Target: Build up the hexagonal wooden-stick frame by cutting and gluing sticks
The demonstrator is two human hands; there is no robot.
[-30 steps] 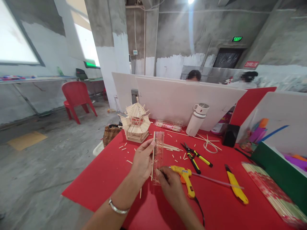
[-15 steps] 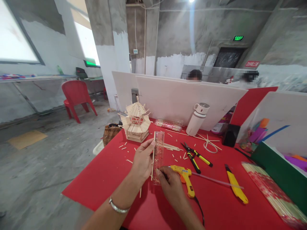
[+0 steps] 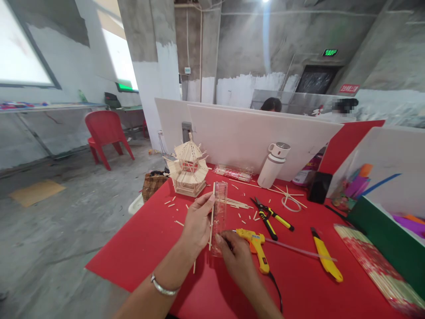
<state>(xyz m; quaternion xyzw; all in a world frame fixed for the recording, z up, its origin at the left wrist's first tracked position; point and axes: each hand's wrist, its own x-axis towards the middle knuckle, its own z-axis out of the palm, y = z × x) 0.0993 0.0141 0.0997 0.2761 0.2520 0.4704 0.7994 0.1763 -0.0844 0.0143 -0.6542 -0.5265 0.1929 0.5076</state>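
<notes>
1. The wall (image 3: 252, 48) is rough grey concrete above a ragged band of white paint; the floor (image 3: 83, 230) is mottled, scuffed cement.
2. The table (image 3: 139, 254) has a smooth, matt red top, with a flat white board (image 3: 232, 133) standing upright along its far side.
3. The chair (image 3: 102, 126), off to the left, is moulded red plastic with a rounded back.
4. The model (image 3: 188, 170) is a two-tiered pavilion of pale sticks, its ribbed roofs flaring above a many-sided base, at the table's far left.
5. The flask (image 3: 272, 170) is a white cylinder with a looped handle, near the board.
6. The left hand (image 3: 198, 221) has thumb and fingers closed on the stick and the ruler's left edge; the right hand (image 3: 235, 248) curls its fingers, pinching the ruler's near end.
7. The ruler (image 3: 221, 212) is a clear plastic strip, held over the table between the hands.
8. The glue gun (image 3: 257, 243), yellow plastic, lies just beside the right hand; beyond are black-and-yellow pliers (image 3: 265, 217), jaws apart, and a yellow knife (image 3: 327, 257) farther right.
9. The stick (image 3: 211, 230), thin, straight and pale, lies along the ruler's left edge.
10. Tiny straight offcuts (image 3: 244, 222) dot the red top.
</notes>
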